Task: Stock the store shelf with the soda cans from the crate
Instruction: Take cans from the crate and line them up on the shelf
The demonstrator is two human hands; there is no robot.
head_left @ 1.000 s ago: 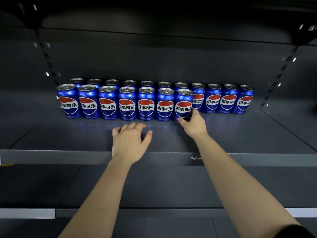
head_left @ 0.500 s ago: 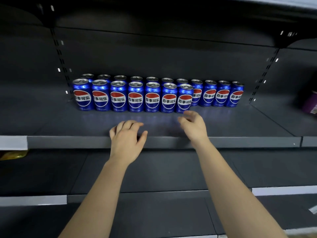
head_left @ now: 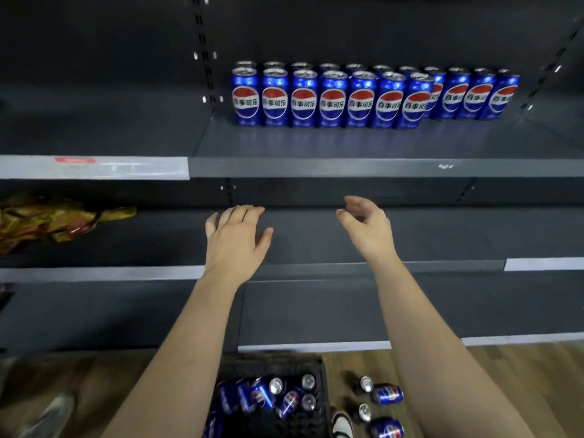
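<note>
Blue soda cans (head_left: pixel 331 102) stand upright in 2 rows on the dark shelf (head_left: pixel 347 167), 7 in front. Jumbled cans (head_left: pixel 262 396) lie in the black crate (head_left: pixel 317 368) on the floor, with loose cans (head_left: pixel 387 394) beside it.

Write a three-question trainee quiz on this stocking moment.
1. True or false: the right hand holds a can.
2. Where do the two cans outside the crate lie? A: on the wooden floor; B: on the bottom shelf; C: on a snack bag.
3. Fill in: the front row on the shelf holds ___ cans.
Key: 1 false; 2 A; 3 seven.
</note>
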